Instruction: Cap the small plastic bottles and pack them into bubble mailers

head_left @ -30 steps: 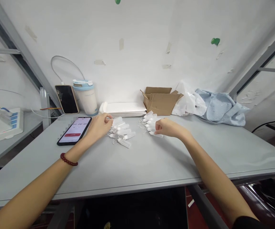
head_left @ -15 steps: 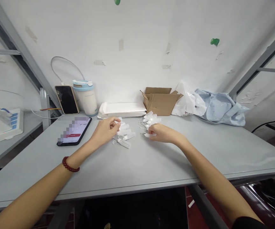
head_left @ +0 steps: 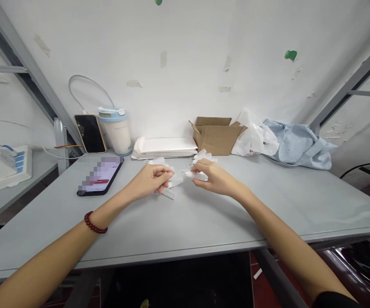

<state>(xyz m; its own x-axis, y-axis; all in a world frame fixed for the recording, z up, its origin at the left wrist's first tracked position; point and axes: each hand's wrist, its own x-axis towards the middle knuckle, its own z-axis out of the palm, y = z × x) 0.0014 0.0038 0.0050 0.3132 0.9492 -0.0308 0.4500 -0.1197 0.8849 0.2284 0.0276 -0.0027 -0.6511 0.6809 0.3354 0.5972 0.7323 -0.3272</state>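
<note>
My right hand [head_left: 213, 176] is closed on a small translucent plastic tube [head_left: 201, 176], which lies sideways between thumb and fingers with its white end pointing left. Thumb and fingers of my left hand [head_left: 155, 179] are pinched together; whatever they hold, if anything, is hidden. Around and beneath the left hand lie several similar tubes [head_left: 168, 193], some with thin white cord loops. Another cluster of tubes [head_left: 204, 155] rests behind the right hand, partly covered by it. A small gap separates the two hands.
White envelopes [head_left: 167, 147] are stacked by the wall beside an open cardboard box [head_left: 217, 139]. To the right are a white plastic bag [head_left: 254, 137] and blue cloth [head_left: 300, 145]. A cup [head_left: 117, 134], a propped phone [head_left: 90, 133] and a flat phone [head_left: 100, 179] stand left.
My left hand has moved slightly right and nearer the front edge, its fingers now pinched. My right hand has opened its grip outward, showing more of the tube it holds.
</note>
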